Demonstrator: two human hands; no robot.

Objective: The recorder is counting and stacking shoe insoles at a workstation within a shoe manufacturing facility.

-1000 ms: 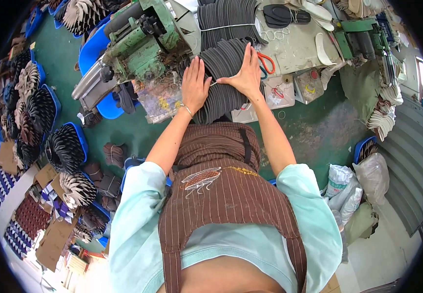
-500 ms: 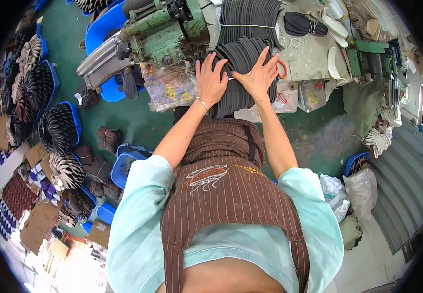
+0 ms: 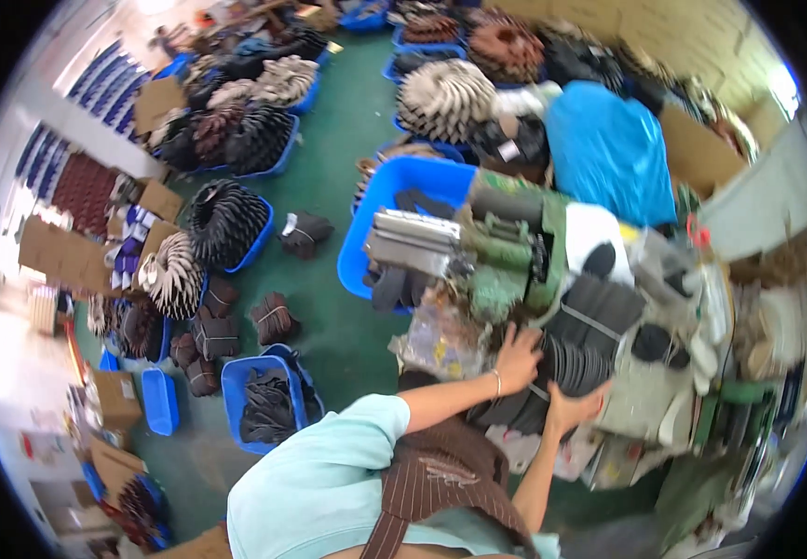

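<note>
A curved row of dark grey shoe insoles (image 3: pixel 575 369) lies between my two hands on the cluttered worktable. My left hand (image 3: pixel 519 361) presses on its left end, fingers bent over the edge. On the right end my right hand (image 3: pixel 578 408) cups the pieces from the near side, thumb and fingers apart around them. More dark insoles (image 3: pixel 517 410) lie nearer to me, below my left wrist. Just behind the row is a second dark bundle (image 3: pixel 597 315) tied with a pale band. The picture is slightly blurred.
A green machine (image 3: pixel 506 252) with metal rollers stands left of the stack, with a blue tub (image 3: pixel 413 191) behind it. A large blue bag (image 3: pixel 606 154) stands farther back. Blue baskets (image 3: pixel 268 396) and tied dark bundles (image 3: pixel 275 319) lie on the green floor at left.
My view has swung left, so the table now sits farther right. My hands have gone from lying spread on top of the insoles to holding a section from both ends.
</note>
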